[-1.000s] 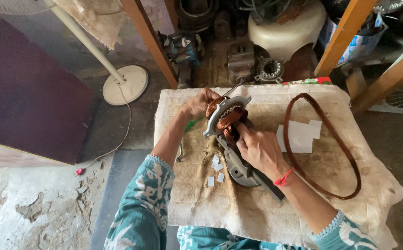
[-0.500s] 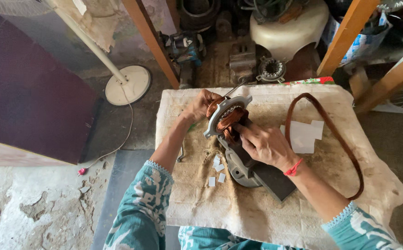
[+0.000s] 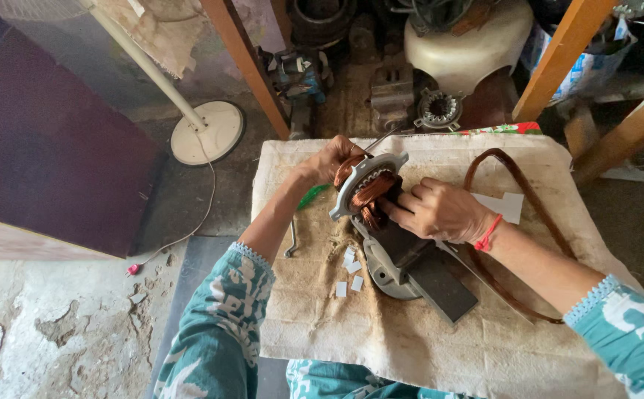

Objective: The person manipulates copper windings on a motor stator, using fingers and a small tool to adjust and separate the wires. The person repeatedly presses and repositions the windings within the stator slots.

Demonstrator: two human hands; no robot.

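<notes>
A round metal motor stator [image 3: 363, 185] with copper wire windings stands tilted on a dark block [image 3: 429, 270] on a cloth-covered table [image 3: 425, 347]. My left hand [image 3: 329, 159] grips the stator's far rim. My right hand [image 3: 440, 210], with a red thread at the wrist, presses its fingers into the copper windings. A thin metal rod [image 3: 382, 138] sticks up behind the stator.
A loop of brown wire [image 3: 518, 222] lies at the table's right. Small white paper slips [image 3: 348, 270], a larger white paper [image 3: 507, 205] and a green tool [image 3: 309, 196] lie nearby. A fan stand base [image 3: 207, 133], wooden posts [image 3: 246, 63] and motor parts [image 3: 440, 107] stand behind.
My right hand has shifted slightly on the windings and the stator has tipped a little. The camera view moved a bit.
</notes>
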